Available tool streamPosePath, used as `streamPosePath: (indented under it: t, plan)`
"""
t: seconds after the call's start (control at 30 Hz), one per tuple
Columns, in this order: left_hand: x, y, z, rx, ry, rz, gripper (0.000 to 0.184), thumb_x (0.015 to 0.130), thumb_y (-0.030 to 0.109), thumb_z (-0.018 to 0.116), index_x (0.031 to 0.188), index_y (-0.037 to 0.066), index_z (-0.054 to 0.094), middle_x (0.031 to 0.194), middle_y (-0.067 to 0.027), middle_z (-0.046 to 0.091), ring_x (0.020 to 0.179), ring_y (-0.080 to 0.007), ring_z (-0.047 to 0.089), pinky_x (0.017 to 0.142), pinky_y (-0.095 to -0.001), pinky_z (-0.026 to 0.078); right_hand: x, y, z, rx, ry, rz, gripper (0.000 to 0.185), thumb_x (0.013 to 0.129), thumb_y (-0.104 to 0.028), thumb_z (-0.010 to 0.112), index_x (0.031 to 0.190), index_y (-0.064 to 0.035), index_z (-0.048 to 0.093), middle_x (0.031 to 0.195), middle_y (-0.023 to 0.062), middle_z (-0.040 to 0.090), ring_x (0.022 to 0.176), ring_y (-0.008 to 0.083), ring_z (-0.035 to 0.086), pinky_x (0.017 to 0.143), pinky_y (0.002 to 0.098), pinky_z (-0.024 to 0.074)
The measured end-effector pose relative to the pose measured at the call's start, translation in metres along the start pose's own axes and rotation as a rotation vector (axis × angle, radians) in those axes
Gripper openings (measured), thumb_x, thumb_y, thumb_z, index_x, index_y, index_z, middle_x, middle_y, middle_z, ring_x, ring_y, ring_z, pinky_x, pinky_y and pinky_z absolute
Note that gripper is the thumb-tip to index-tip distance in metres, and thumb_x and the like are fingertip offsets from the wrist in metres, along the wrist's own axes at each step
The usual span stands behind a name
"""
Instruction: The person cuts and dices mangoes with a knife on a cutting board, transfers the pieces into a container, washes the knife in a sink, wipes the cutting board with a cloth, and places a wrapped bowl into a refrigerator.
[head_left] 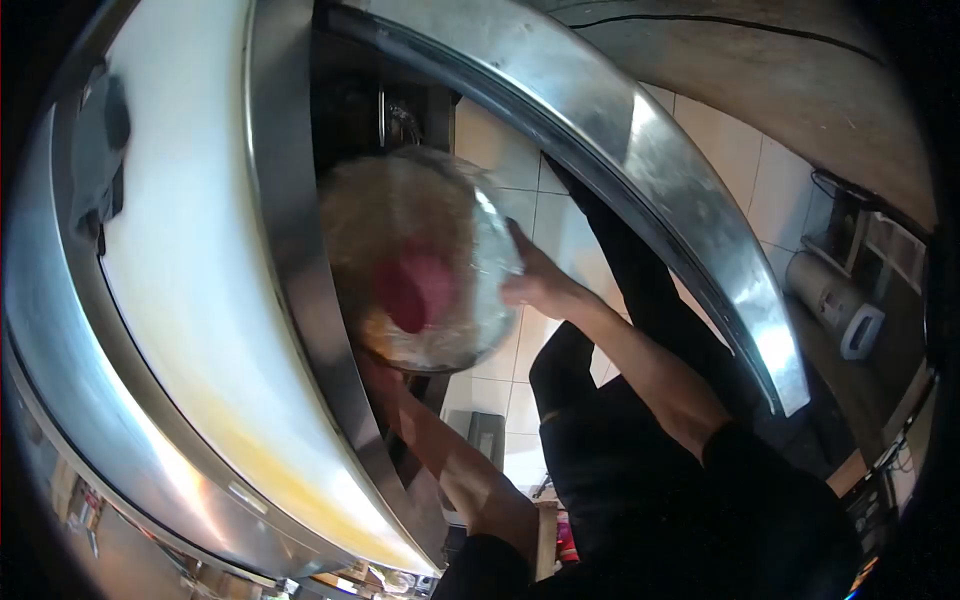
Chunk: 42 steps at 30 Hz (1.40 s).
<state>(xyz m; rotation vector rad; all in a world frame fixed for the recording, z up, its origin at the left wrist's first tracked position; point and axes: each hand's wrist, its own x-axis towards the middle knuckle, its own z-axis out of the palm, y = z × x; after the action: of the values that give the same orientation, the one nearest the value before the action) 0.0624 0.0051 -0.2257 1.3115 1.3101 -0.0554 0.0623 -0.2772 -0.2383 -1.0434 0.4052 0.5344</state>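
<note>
A large round bowl (495,290), blurred by motion, is held between my two hands at the opening of a steel cabinet. It looks wrapped in clear plastic film, and a dark red or pink patch (415,288) shows in its middle; I cannot make out what that is. My right hand (541,278) grips the bowl's right rim, thumb toward the top side. My left hand (380,388) is at the near lower edge, its fingers mostly hidden under the bowl and in shadow.
An open steel door (690,200) with a dark seal curves along the right. On the left runs a white work surface (200,250) with a steel edge (300,240). The cabinet's dark interior (350,110) lies beyond the bowl. Pale floor tiles (500,165) show below.
</note>
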Motion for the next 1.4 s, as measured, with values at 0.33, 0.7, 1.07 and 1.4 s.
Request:
streamPosePath:
  t: [0.33, 0.7, 1.07, 1.4]
  plan:
    - [0.037, 0.025, 0.064, -0.023, -0.193, 0.429, 0.051, 0.106, 0.034, 0.037, 0.144, 0.000, 0.034, 0.139, -0.0141, 0.041, 0.126, -0.0257, 0.044, 0.105, -0.0396, 0.040, 0.181, -0.035, 0.050, -0.580, -0.140, -0.170, 0.045, 0.080, -0.012, 0.063, 0.123, 0.0019, 0.060, 0.102, 0.0233, 0.066, 0.097, 0.0374, 0.065, 0.087, 0.0471, 0.0514]
    - [0.036, 0.030, 0.077, 0.070, -0.210, 0.611, 0.045, 0.106, 0.029, 0.036, 0.138, -0.003, 0.037, 0.128, -0.0142, 0.045, 0.117, -0.0246, 0.047, 0.100, -0.0375, 0.041, 0.185, -0.020, 0.054, -0.621, 0.061, -0.348, 0.045, 0.087, -0.021, 0.061, 0.128, -0.0043, 0.057, 0.129, 0.0281, 0.053, 0.124, 0.0422, 0.051, 0.102, 0.0460, 0.0456]
    - [-0.009, -0.007, 0.078, 0.150, -0.183, 0.969, 0.040, 0.107, 0.024, 0.036, 0.133, -0.005, 0.039, 0.117, -0.0142, 0.049, 0.108, -0.0234, 0.050, 0.095, -0.0353, 0.042, -0.222, -0.142, -0.023, -0.746, 0.402, -0.791, 0.045, 0.084, -0.019, 0.054, 0.124, 0.0012, 0.057, 0.112, 0.0178, 0.061, 0.101, 0.0281, 0.059, 0.087, 0.0393, 0.0493]
    - [-0.247, -0.192, -0.189, 0.608, -0.548, 0.220, 0.030, 0.106, 0.024, 0.042, 0.106, -0.001, 0.058, 0.098, -0.0125, 0.060, 0.091, -0.0217, 0.060, 0.080, -0.0355, 0.049, -0.268, -0.045, 0.007, -0.465, 0.704, 0.184, 0.042, 0.101, -0.039, 0.047, 0.087, -0.0017, 0.060, 0.084, 0.0182, 0.064, 0.080, 0.0332, 0.061, 0.074, 0.0415, 0.0468]
